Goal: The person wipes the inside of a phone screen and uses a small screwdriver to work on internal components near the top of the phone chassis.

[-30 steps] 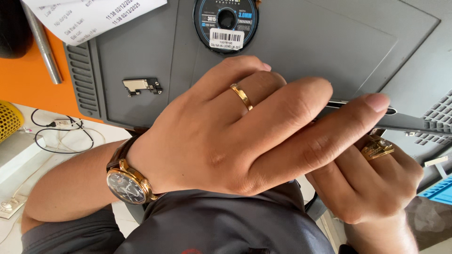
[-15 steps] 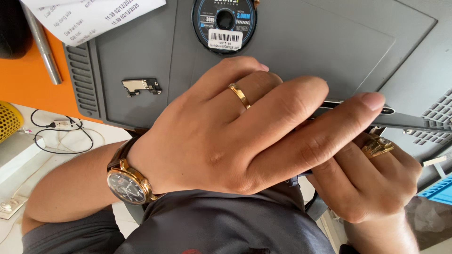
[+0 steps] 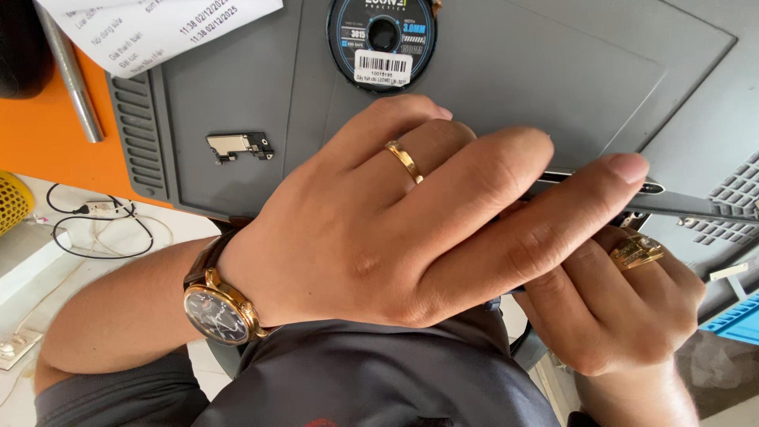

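Observation:
My left hand (image 3: pixel 411 229) fills the middle of the view with its back to the camera, fingers stretched to the right over a thin dark flat device (image 3: pixel 680 204) seen edge-on. It wears a gold ring and a gold wristwatch (image 3: pixel 217 308) on a brown strap. My right hand (image 3: pixel 617 308), with a chunky gold ring, grips the same device from below, its fingers curled under the edge. Most of the device is hidden behind my left hand. Both hands hover above a grey work mat (image 3: pixel 514 71).
A round spool with a barcode label (image 3: pixel 383 39) lies at the mat's far side. A small metal part (image 3: pixel 239 145) rests on the mat's left. Printed paper (image 3: pixel 158 28), a metal rod (image 3: pixel 71 79), an orange surface (image 3: pixel 47 142), cables (image 3: pixel 95 225), a blue tray (image 3: pixel 739 320).

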